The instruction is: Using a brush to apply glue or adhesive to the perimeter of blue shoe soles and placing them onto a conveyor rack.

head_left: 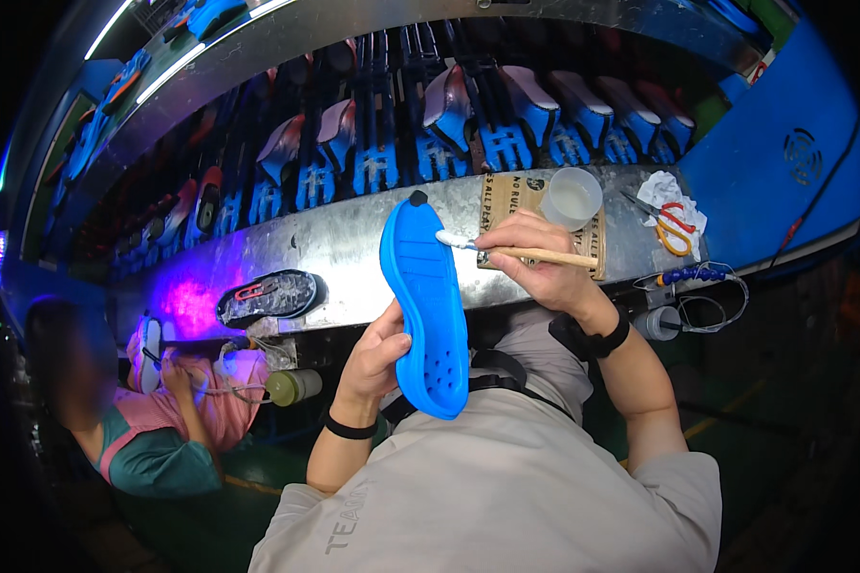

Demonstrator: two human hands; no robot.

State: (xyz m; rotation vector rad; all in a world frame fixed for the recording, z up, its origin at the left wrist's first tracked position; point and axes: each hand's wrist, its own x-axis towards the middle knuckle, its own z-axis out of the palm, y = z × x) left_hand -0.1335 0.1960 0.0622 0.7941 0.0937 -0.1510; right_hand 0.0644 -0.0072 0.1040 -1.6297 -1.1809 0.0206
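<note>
A bright blue shoe sole (424, 306) is tilted up in front of me, its hollow inner side with ridges and small round holes showing. My left hand (376, 353) grips its left edge, the thumb over the rim. In my right hand (543, 256) is a brush (545, 256) with a wooden handle. Its white bristles touch or hover just by the sole's upper right rim; I cannot tell which. A dark patch marks the sole's top end. Beyond my right hand, a translucent cup (571, 197) with pale liquid stands on a piece of cardboard (506, 202).
Behind the metal bench (354, 239), several shoes (447, 103) sit on blue holders in a rack. A dark sole (269, 298) lies left. Scissors (677, 229) rest by crumpled paper (661, 191) at right, above a blue flexible hose (693, 275). A co-worker (167, 449) sits at left.
</note>
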